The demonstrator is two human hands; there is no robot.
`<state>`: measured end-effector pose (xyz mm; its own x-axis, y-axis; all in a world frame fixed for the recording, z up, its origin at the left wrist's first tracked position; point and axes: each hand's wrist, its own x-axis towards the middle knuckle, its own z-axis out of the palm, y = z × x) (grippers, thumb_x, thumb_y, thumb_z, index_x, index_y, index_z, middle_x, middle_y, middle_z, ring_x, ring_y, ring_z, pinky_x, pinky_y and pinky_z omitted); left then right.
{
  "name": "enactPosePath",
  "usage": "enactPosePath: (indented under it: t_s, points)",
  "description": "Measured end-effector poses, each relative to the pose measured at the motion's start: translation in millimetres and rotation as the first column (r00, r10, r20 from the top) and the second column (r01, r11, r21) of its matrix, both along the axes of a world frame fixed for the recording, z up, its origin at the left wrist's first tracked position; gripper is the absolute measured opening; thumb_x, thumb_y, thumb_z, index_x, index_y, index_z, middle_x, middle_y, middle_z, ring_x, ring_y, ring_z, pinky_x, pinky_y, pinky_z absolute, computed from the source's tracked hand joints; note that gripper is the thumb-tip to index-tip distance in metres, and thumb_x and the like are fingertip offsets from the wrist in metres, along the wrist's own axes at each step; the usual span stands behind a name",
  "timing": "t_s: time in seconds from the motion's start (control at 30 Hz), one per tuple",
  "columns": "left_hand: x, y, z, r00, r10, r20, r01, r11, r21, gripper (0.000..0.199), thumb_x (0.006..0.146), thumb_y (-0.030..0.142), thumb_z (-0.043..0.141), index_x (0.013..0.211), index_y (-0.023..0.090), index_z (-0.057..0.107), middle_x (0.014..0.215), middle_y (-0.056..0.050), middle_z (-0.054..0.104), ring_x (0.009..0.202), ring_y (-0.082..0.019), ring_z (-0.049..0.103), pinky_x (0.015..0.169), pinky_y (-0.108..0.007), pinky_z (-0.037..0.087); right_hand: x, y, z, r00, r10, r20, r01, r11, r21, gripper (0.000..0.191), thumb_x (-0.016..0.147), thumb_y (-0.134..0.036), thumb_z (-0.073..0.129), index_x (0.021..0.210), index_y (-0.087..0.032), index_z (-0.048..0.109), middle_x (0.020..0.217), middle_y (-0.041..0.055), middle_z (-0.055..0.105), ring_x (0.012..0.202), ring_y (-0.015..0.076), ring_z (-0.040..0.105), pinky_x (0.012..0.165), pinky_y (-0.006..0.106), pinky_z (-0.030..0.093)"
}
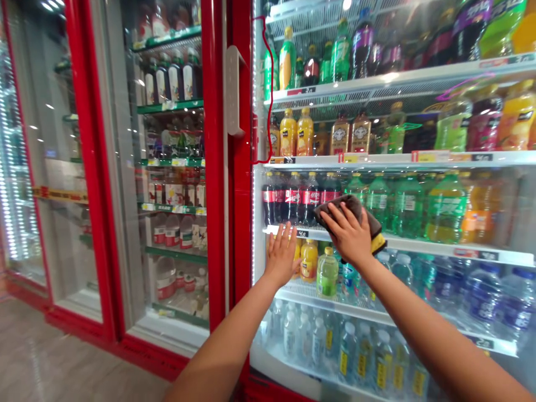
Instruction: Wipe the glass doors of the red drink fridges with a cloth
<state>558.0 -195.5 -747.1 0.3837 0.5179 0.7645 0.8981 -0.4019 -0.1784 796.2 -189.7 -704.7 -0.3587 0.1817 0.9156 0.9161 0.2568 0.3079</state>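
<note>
A red-framed fridge with a glass door [310, 329] stands before me, bottles on its shelves behind the glass. My right hand [352, 231] presses a folded grey cloth [349, 205] with a yellow underside against the glass, in front of the cola and green soda bottles. To its left, my left hand [282, 254] rests flat on the glass with fingers spread and holds nothing. Behind that hand are orange juice bottles [309, 259], partly covered by it. The cloth's far side is hidden under my right palm and fingers.
A white door handle [234, 92] sticks out from the red frame on the left. Further left stand more red-framed glass fridges [173, 223] stocked with bottles and jars. Grey floor [62, 357] shows at the lower left.
</note>
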Motion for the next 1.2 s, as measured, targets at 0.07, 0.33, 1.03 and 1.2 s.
enactPosePath:
  t_s: [0.07,0.33,1.03,1.2]
  points:
    - [5,-1,1.6,1.0,0.0,-0.007,0.0,1.0,-0.01,0.099,0.087,0.036,0.07,0.161,0.014,0.009,0.168,-0.019,0.015,0.156,-0.033,0.003,0.125,-0.058,0.016,12,-7,-18.4,0.995,-0.042,-0.09,0.043,0.999,0.008,0.058,0.095,-0.027,0.058,0.151,-0.031,0.045,0.158,0.0067,0.044,0.148,0.0322,0.033,0.122,0.064,0.007]
    - [30,9,-2.8,1.0,0.004,0.002,-0.004,1.0,-0.011,0.109,0.08,0.043,0.077,0.161,0.013,0.01,0.168,-0.021,0.014,0.156,-0.035,0.001,0.123,-0.062,0.016,12,-11,-36.3,0.985,0.006,0.174,0.011,0.995,-0.095,0.056,0.095,-0.022,0.055,0.149,-0.038,0.047,0.158,-0.0001,0.045,0.147,0.029,0.036,0.123,0.064,-0.001]
    - [65,4,1.7,0.973,-0.181,-0.142,0.192,0.979,0.071,0.098,0.085,0.039,0.072,0.161,0.018,0.014,0.169,-0.016,0.013,0.156,-0.032,-0.003,0.125,-0.061,0.008,94,-19,-34.9,0.912,-0.249,-0.325,0.264,0.964,0.002,0.06,0.096,-0.031,0.054,0.154,-0.034,0.038,0.16,0.0082,0.04,0.152,0.0341,0.026,0.116,0.073,0.016]
    - [76,0,5.7,0.969,-0.187,-0.163,0.198,0.979,0.053,0.096,0.086,0.037,0.071,0.161,0.021,0.014,0.169,-0.013,0.012,0.156,-0.031,-0.002,0.125,-0.06,0.008,83,-29,-74.6,0.954,-0.233,-0.187,0.227,0.972,-0.054,0.065,0.093,-0.022,0.053,0.155,-0.033,0.036,0.161,0.0085,0.039,0.152,0.0349,0.024,0.117,0.072,0.016]
